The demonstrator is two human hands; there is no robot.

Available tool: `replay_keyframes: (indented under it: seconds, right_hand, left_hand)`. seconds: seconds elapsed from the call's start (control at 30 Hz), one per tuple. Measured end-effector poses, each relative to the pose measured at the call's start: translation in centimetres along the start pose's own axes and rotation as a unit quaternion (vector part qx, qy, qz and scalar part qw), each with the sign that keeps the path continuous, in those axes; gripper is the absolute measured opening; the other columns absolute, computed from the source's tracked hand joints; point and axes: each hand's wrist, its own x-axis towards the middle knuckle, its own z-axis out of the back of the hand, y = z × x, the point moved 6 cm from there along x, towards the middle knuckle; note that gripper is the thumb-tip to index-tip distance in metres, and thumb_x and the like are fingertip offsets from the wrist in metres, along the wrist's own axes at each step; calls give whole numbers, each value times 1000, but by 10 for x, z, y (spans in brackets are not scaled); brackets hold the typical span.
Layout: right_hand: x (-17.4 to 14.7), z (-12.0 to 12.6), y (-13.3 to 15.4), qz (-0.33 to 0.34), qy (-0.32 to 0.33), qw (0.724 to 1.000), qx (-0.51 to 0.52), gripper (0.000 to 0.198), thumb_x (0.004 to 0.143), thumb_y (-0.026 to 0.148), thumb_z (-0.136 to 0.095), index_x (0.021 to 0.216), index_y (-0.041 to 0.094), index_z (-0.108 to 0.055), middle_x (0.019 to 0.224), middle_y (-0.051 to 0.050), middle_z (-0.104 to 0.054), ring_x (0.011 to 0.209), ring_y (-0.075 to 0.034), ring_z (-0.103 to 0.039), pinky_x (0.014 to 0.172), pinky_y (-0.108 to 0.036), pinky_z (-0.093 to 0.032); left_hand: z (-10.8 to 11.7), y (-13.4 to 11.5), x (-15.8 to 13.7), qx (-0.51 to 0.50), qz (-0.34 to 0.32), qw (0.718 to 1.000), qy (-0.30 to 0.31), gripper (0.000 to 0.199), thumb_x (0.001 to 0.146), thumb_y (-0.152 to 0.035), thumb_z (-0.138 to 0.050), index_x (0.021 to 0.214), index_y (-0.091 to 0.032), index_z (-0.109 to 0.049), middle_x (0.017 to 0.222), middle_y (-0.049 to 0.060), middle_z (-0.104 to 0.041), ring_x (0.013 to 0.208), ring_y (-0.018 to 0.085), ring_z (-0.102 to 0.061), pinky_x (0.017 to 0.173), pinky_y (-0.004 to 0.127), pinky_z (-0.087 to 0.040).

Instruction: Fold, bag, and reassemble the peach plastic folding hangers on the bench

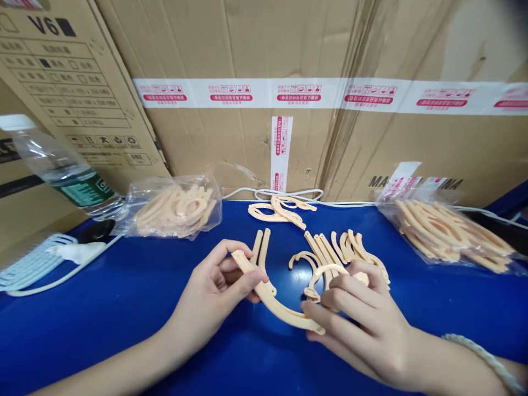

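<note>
Here, above the middle of the glossy blue tabletop (247, 357), the left hand (223, 286) pinches one end of a curved, beige, plastic-looking strip (274, 307); the right hand (367, 319) grips the other, seemingly with a hooked beige plastic-looking piece (332, 268) too. Double duty there, so a firm left pinch looks wise: no twisting against the bend, clear of the loose beige strips (312, 245) lying at the tabletop's back.

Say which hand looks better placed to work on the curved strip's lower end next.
Right, probably: the right hand has its fingers at that end of the curved strip, while the left hand grips the upper end.
</note>
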Motion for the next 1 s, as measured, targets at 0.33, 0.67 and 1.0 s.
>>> replay_keyframes:
  seconds: [0.33,0.67,1.0]
  right_hand:
    - [7,-4,-3,-41,38,998,17,21,103,22,-46,107,12,-65,76,-3,-63,69,-17,-52,74,-37,-30]
    - [12,-2,11,-20,7,999,-41,26,105,24,-44,103,12,-66,73,-1,-62,70,-17,-48,74,-36,-26]
    - [19,-10,39,-116,-5,992,-50,33,106,34,-40,99,17,-66,73,-2,-60,74,-19,-51,76,-37,-26]
  left_hand:
    - [15,-3,1,148,-138,976,-83,24,85,-27,-67,105,-20,-56,111,7,-66,77,16,-70,64,25,-62]
    - [-21,-27,-40,446,-393,804,0,22,89,-19,-60,111,-20,-58,116,6,-67,123,26,-51,117,58,-12]
    - [-35,-25,-41,461,-427,753,193,16,97,-17,-45,84,-14,-54,78,4,-63,70,19,-59,71,36,-47]
